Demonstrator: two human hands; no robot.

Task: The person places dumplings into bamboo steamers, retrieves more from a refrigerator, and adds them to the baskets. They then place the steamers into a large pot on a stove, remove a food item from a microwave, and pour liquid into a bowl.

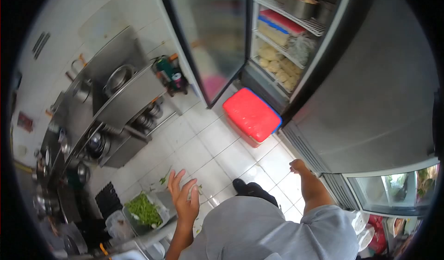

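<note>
Holds left grip [186,189] loosely open with leafy greens [145,210] leftward; holds right grip [296,166] curled, cannot tell if gripping, with red-lidded box [252,114] ahead-left.

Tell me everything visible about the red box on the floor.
The red box looks plastic: a glossy, roughly rectangular lid with rounded corners, above a paler body. Blue shows along the edge facing the fridge. Lid on, contents hidden. It sits on white floor tiles before the open fridge, apart from the left hand and right hand.
</note>
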